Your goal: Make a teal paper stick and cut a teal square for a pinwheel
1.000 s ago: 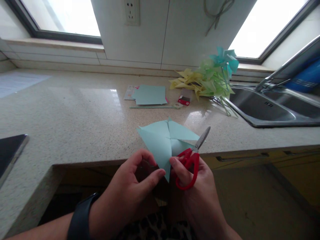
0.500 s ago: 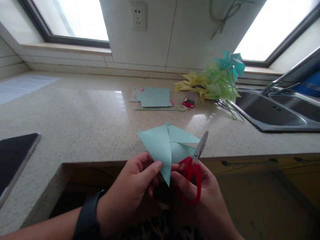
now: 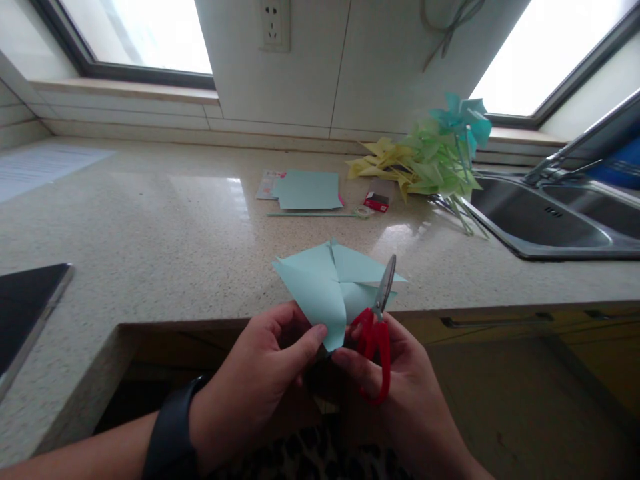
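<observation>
A light blue folded paper square (image 3: 327,287) with diagonal cuts hangs over the counter's front edge. My left hand (image 3: 260,380) pinches its lower corner between thumb and fingers; a black watch sits on that wrist. My right hand (image 3: 400,393) holds red-handled scissors (image 3: 376,333), fingers through the loops, blades closed and pointing up over the paper's right flap. Its thumb touches the same lower corner of the paper.
On the speckled stone counter (image 3: 165,233) lie a stack of blue paper sheets (image 3: 306,190), a thin stick (image 3: 313,215), a small red box (image 3: 377,200) and a pile of finished paper pinwheels (image 3: 430,163). A steel sink (image 3: 555,220) sits right, a dark tablet (image 3: 25,313) left.
The scissors have swung from leaning right to nearly upright over the paper. The paper's lower tip has moved up slightly between both hands.
</observation>
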Motion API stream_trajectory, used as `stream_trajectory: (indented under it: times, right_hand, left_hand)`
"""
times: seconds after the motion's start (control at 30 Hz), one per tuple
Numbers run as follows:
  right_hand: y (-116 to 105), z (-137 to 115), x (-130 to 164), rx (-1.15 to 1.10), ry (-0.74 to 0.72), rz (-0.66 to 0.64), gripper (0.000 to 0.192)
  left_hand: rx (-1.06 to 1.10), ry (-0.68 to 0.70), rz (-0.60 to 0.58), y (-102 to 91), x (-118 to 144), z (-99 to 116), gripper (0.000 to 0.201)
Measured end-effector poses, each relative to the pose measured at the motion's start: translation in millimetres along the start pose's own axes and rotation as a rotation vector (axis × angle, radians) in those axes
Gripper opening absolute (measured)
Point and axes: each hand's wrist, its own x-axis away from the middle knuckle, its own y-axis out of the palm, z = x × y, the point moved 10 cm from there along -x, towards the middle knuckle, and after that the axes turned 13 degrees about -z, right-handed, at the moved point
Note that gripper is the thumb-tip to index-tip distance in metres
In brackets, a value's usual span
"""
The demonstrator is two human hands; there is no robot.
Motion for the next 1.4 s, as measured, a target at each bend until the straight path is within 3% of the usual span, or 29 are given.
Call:
stream_trajectory:
  times: [0.33,0.83,1.13,1.4]
  right_hand:
    - [0,0,-2,0.023,0.023,0.028,0.034]
    - [-1,-5,0,0.075,0.032,0.048,0.029]
    - [1,-4,1,0.085,0.024,0.042,0.032]
    - [-2,-9,2,0.169,0.007,0.06,0.031]
  left_hand:
    - [-0.013,0.02,-0.066,8.5,1,2,0.028]
    - [0.272,-0.007,-0.104,15.9,-1,-10,0.024]
    - [0.406,-0.036,-0.103,21.5,-1,-8,0.029]
    - [0.347,-0.085,-0.048,13.8,1,-17,0.029]
